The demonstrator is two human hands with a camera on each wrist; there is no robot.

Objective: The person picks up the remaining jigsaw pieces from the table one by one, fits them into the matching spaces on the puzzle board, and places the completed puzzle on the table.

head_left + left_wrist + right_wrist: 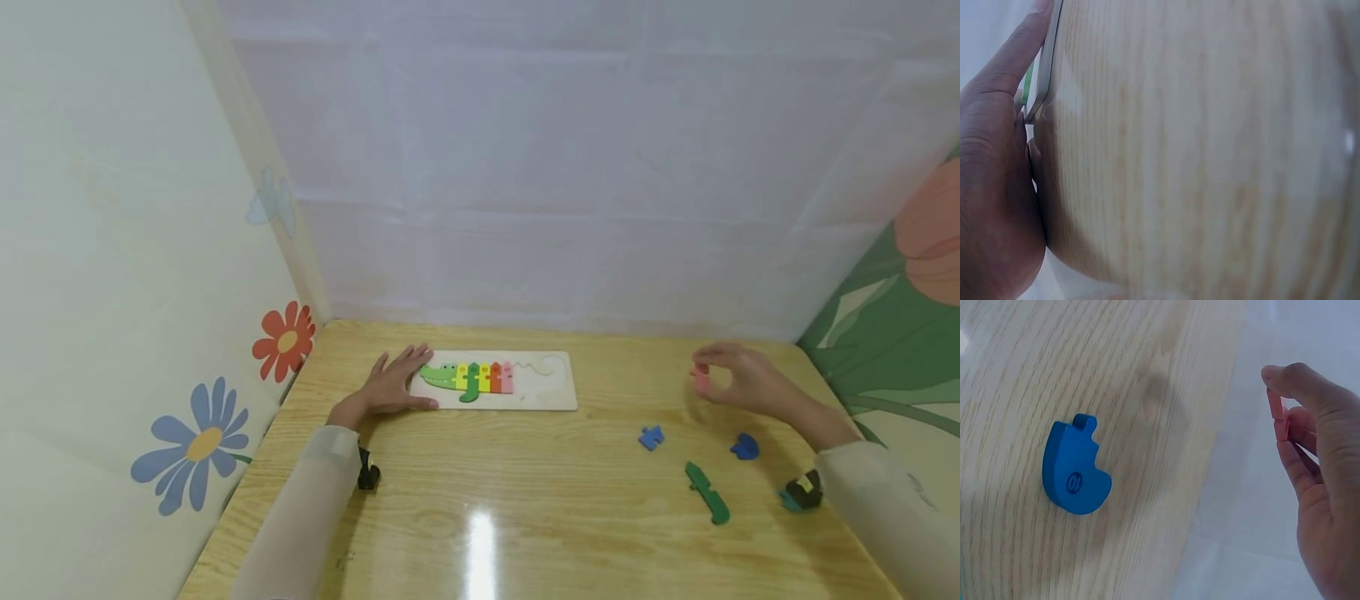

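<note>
My right hand (738, 379) is raised off the table at the right and pinches a pink puzzle piece (701, 379) between thumb and fingers. The same pink piece (1279, 415) shows edge-on in the right wrist view. My left hand (392, 383) rests at the left end of a wooden puzzle board (547, 400), its fingers spread near the far corner and its thumb along the near edge. A crocodile's green head (437, 377) and several coloured body pieces (483, 377) lie in the board. The board's right part shows a bare tail-shaped recess.
On the table (525, 475), right of the board, lie a blue jigsaw piece (652, 437), a curved blue piece (745, 447) marked 10 in the right wrist view, and a long green piece (707, 493). A white cloth (487, 167) hangs behind; flowered cloths flank both sides.
</note>
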